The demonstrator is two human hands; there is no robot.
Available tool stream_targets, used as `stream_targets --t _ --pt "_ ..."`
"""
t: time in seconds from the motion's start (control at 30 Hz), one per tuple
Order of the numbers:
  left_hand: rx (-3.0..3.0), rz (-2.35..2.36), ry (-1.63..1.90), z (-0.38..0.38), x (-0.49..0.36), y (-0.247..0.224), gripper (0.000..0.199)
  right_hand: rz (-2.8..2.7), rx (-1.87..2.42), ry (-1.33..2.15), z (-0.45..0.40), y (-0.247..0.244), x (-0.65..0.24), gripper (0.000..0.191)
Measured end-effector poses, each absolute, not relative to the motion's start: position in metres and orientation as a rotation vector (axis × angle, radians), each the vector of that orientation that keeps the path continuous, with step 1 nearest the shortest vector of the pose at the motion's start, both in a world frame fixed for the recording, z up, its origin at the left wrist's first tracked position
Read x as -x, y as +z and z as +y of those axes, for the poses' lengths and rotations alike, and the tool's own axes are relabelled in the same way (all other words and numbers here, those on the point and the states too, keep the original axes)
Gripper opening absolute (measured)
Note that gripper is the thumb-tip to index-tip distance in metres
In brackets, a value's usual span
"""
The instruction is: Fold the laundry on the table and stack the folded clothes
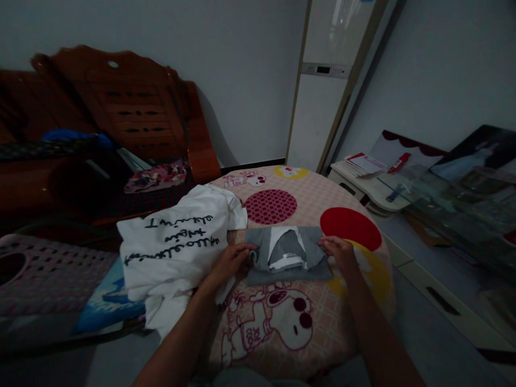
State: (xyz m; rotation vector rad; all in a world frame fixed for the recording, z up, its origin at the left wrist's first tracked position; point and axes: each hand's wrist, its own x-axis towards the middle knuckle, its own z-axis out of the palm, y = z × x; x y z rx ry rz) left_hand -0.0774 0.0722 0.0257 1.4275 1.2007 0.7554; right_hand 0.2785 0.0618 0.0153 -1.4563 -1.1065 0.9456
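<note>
A grey shirt with a white neckline point(258, 277) lies folded into a compact rectangle on the round table with a patterned cloth point(310, 201). At its left edge, my left hand point(236, 262) pinches the grey fabric, fingers closed. My right hand point(339, 251) pinches the opposite edge, near the upper right corner. To the left, a crumpled white shirt with black lettering point(177, 242) covers part of the table and hangs over its edge, partly behind my left forearm.
A wooden bench point(116, 107) holding cloth items stands at the back left. Behind the table is a tall white cabinet-like unit point(318, 113). On the right are a low white cabinet point(427, 290) and a glass shelf point(439, 199). A woven chair point(52, 274) is at left.
</note>
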Motion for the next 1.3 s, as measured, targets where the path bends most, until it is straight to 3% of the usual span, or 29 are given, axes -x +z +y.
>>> stream_targets --t 0.27,0.53,0.67,0.8,1.07,1.3 --pt "-1.434 1.235 0.835 0.077 0.064 0.031 0.034 -1.177 1.481 0.794 0.064 0.022 -0.275 0.028" --pt "-1.642 1.255 0.552 0.077 0.083 0.025 0.035 -1.467 1.590 0.618 0.059 0.011 -0.286 0.025" --pt "-1.968 1.424 0.669 0.085 0.075 0.045 0.025 -1.581 1.620 0.393 0.064 0.017 -0.282 0.022" --pt "-2.229 1.371 0.807 0.103 0.036 0.059 0.030 -1.729 1.639 0.170 0.088 0.032 -0.265 0.025" --pt "-2.567 1.299 0.595 0.130 -0.018 0.019 0.039 -1.897 2.151 0.145 0.129 0.035 -0.254 0.030" --pt "-2.730 1.196 0.535 0.124 -0.008 0.004 0.046 -2.098 2.206 0.000 0.124 0.031 -0.259 0.028"
